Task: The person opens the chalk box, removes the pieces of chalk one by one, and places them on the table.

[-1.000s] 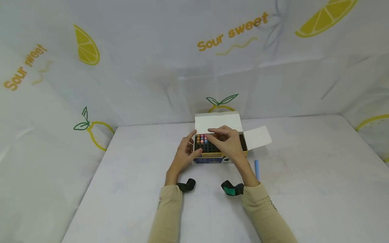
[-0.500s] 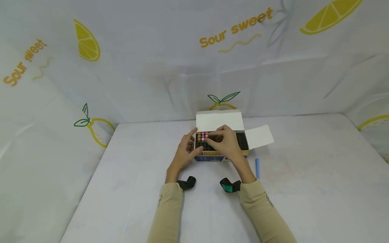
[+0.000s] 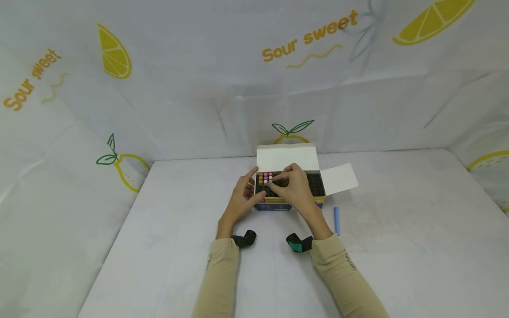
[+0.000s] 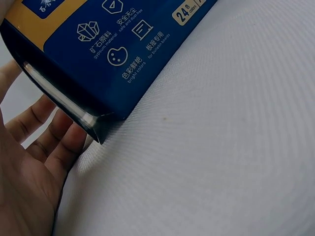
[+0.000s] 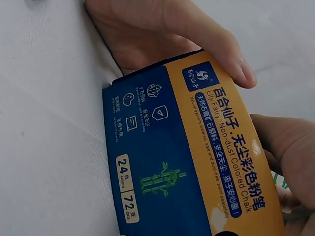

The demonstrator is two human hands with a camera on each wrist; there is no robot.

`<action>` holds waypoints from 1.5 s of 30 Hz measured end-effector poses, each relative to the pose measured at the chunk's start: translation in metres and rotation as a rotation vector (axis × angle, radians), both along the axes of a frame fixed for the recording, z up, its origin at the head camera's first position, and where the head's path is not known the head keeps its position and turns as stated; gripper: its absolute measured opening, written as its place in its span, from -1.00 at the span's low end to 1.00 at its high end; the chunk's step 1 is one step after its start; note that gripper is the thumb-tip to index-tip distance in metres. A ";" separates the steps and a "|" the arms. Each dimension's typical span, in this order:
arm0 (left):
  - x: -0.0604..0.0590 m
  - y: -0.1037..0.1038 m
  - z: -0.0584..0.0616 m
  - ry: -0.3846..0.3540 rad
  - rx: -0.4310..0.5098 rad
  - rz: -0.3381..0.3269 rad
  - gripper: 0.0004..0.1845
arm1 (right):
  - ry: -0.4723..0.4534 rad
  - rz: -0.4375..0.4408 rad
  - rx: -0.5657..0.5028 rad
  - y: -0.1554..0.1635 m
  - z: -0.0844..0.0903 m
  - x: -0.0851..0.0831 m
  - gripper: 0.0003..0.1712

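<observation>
An open blue and yellow chalk box [image 3: 275, 204] stands at the table's middle, its white lid [image 3: 286, 157] raised. Several coloured chalk ends [image 3: 265, 178] fill the left corner of its black tray. My left hand [image 3: 242, 195] grips the box's left end, thumb over the front edge [image 5: 231, 64], fingers against the side [image 4: 49, 142]. My right hand [image 3: 293, 189] hovers over the tray, fingertips pinched on a chalk stick beside the coloured ends; the stick itself is mostly hidden. The box front [image 5: 187, 162] fills the right wrist view, and its corner [image 4: 98, 64] shows in the left wrist view.
A loose blue chalk stick [image 3: 336, 220] lies on the white table [image 3: 397, 229] just right of the box. A white side flap [image 3: 339, 178] sticks out to the right. Lemon-print sheets wall in the back and sides.
My right hand has come down from above the lid edge onto the tray by the coloured chalks. The left hand and box stayed put.
</observation>
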State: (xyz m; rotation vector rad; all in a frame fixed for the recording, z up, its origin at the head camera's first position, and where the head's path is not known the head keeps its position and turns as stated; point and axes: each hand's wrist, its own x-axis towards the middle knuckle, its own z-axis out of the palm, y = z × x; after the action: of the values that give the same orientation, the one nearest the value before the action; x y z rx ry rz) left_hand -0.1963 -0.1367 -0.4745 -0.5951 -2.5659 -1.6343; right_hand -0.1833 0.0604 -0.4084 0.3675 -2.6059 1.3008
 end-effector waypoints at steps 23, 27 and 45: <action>-0.002 0.001 0.003 0.001 -0.013 -0.007 -0.04 | 0.030 -0.007 -0.153 -0.003 0.009 -0.006 -0.71; -0.002 0.001 0.003 -0.004 -0.005 -0.005 -0.07 | 0.032 0.008 -0.140 -0.003 0.009 -0.006 -0.72; 0.000 0.000 0.000 0.005 -0.011 0.016 -0.12 | 0.103 -0.012 -0.205 -0.002 0.030 0.000 -0.74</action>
State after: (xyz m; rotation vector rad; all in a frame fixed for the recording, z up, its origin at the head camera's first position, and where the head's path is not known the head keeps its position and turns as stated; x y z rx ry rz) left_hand -0.1964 -0.1372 -0.4746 -0.5778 -2.5712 -1.6122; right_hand -0.1834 0.0579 -0.3789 0.3722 -2.3605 1.4868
